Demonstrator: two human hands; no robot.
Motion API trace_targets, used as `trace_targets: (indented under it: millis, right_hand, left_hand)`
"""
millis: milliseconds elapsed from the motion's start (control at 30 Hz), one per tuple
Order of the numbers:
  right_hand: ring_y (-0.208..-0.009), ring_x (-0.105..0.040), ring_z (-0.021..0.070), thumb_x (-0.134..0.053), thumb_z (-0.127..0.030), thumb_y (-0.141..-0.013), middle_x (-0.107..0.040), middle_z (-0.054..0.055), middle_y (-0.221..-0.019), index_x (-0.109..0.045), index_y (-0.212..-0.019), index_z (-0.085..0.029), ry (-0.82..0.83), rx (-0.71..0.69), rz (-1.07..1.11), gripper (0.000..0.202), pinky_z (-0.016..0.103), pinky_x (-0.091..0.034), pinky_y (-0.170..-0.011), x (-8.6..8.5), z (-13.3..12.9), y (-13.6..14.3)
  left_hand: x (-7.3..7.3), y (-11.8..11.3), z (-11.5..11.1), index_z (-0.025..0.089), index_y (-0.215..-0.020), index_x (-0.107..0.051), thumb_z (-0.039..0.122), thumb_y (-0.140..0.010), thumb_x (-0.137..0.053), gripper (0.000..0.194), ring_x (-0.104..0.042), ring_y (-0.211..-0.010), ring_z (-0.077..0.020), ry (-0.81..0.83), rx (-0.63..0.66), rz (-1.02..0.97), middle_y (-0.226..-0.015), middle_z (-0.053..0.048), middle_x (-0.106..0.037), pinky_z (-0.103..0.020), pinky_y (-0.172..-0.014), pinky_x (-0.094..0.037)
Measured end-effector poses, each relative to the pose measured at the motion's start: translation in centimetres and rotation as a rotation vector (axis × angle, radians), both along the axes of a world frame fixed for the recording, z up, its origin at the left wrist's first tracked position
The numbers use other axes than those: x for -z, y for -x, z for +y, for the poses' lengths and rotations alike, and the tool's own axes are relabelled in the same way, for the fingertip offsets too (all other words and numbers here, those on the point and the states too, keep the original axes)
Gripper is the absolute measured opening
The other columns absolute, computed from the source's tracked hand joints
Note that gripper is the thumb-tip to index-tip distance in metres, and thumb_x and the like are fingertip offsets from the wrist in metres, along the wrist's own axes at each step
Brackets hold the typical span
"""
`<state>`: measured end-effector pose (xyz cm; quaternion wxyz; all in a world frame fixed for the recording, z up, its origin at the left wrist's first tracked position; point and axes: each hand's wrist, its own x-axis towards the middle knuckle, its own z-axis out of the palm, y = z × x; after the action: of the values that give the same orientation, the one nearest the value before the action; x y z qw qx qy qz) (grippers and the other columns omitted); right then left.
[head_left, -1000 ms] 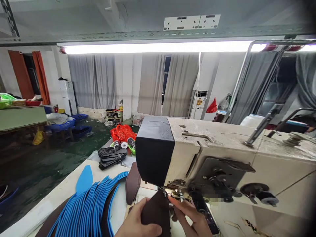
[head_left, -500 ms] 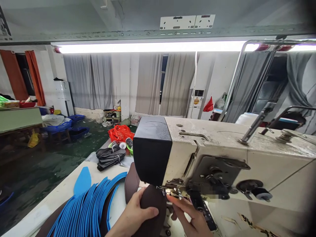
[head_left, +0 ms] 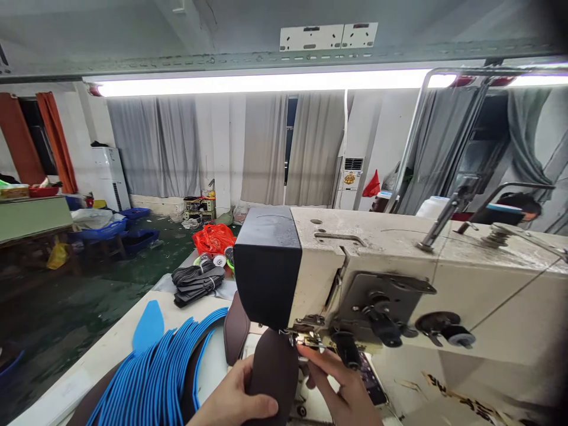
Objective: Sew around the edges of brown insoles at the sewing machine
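My left hand (head_left: 242, 396) grips a dark brown insole-shaped piece (head_left: 275, 373), thumb on top and fingers hidden beneath. The piece stands tilted beside the presser foot (head_left: 309, 340) of a cream sewing machine (head_left: 364, 242). My right hand (head_left: 337, 384) is at the piece's right edge, its index fingertip close by the presser foot and its other fingers curled in. Whatever it may pinch there is hidden. Behind my left hand lies another brown insole-shaped piece (head_left: 236, 325). A fanned row of blue-edged pieces (head_left: 146, 373) covers the table to the left.
A flat blue piece (head_left: 148, 325) lies past the fanned row. Farther back are bundled black strips (head_left: 197, 281) and a red plastic bag (head_left: 213, 238). Beneath the machine arm, a phone (head_left: 371, 378) rests right of my right hand. A lit tube (head_left: 266, 83) hangs overhead.
My left hand has shifted slightly down and left along the brown piece, which stands a little more upright. My right hand stays by the presser foot. The whole view has shifted slightly.
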<state>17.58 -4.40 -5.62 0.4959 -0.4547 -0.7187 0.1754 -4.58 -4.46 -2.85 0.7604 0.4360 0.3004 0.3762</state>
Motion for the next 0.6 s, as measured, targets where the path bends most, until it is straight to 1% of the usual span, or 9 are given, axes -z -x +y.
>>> trace_targets:
  millis: [33, 100, 200, 300, 400, 533, 600]
  right_hand:
    - [-0.059, -0.066, 0.0139, -0.048, -0.046, -0.094, -0.073, 0.005, -0.075, -0.070, -0.117, -0.028, -0.004, 0.002, -0.014, 0.037, 0.018, -0.055, -0.055, -0.1, 0.0, 0.0]
    - [-0.059, -0.066, 0.0136, -0.047, -0.046, -0.095, -0.072, 0.004, -0.068, -0.071, -0.115, -0.026, -0.023, 0.003, -0.035, 0.037, 0.019, -0.055, -0.060, -0.3, -0.1, 0.0]
    - [-0.057, -0.066, 0.0138, -0.048, -0.045, -0.095, -0.070, 0.002, -0.061, -0.072, -0.114, -0.027, -0.032, 0.005, -0.023, 0.036, 0.019, -0.055, -0.059, -0.7, -0.1, 0.1]
    - [-0.054, -0.066, 0.0141, -0.048, -0.045, -0.094, -0.070, 0.001, -0.062, -0.071, -0.115, -0.029, -0.016, 0.008, -0.009, 0.035, 0.018, -0.053, -0.054, -0.8, -0.1, 0.2]
    - [-0.057, -0.067, 0.0152, -0.049, -0.045, -0.094, -0.070, 0.001, -0.062, -0.070, -0.116, -0.030, -0.009, 0.004, -0.007, 0.034, 0.020, -0.054, -0.057, -0.6, -0.1, 0.2]
    - [-0.057, -0.066, 0.0155, -0.048, -0.046, -0.095, -0.070, 0.002, -0.064, -0.070, -0.117, -0.030, 0.006, -0.003, -0.009, 0.035, 0.022, -0.054, -0.058, -0.5, -0.1, 0.1]
    - [-0.058, -0.066, 0.0156, -0.048, -0.044, -0.095, -0.070, 0.002, -0.065, -0.069, -0.117, -0.030, 0.016, 0.006, -0.016, 0.034, 0.023, -0.054, -0.060, -0.5, -0.1, 0.1]
  left_hand:
    - [0.0, -0.1, 0.0, 0.016, -0.099, -0.071, 0.039, -0.045, -0.088, 0.061, -0.062, -0.080, -0.0223, -0.006, -0.002, 0.002, -0.086, -0.008, -0.069, -0.028, -0.068, -0.049]
    - [0.2, -0.3, 0.0, 0.016, -0.100, -0.070, 0.038, -0.048, -0.087, 0.058, -0.061, -0.076, -0.0202, -0.019, -0.014, 0.016, -0.085, -0.007, -0.069, -0.027, -0.066, -0.049]
    - [0.5, -0.7, 0.1, 0.016, -0.097, -0.069, 0.039, -0.050, -0.086, 0.055, -0.062, -0.077, -0.0202, -0.043, -0.058, 0.040, -0.085, -0.007, -0.069, -0.026, -0.065, -0.049]
    - [0.4, -1.0, 0.3, 0.016, -0.097, -0.068, 0.043, -0.049, -0.086, 0.058, -0.064, -0.081, -0.0243, -0.064, -0.106, 0.064, -0.086, -0.007, -0.070, -0.031, -0.072, -0.050]
    - [0.1, -1.5, 0.4, 0.016, -0.099, -0.068, 0.044, -0.050, -0.086, 0.059, -0.065, -0.084, -0.0270, -0.079, -0.135, 0.049, -0.088, -0.009, -0.071, -0.034, -0.076, -0.051]
    - [-0.1, -2.4, 0.3, 0.016, -0.101, -0.068, 0.038, -0.052, -0.086, 0.057, -0.066, -0.091, -0.0290, -0.079, -0.214, 0.009, -0.093, -0.011, -0.073, -0.036, -0.081, -0.051]
    - [0.0, -2.7, 0.1, 0.016, -0.105, -0.067, 0.035, -0.053, -0.086, 0.058, -0.066, -0.092, -0.0279, -0.075, -0.251, -0.013, -0.095, -0.010, -0.073, -0.034, -0.081, -0.052]
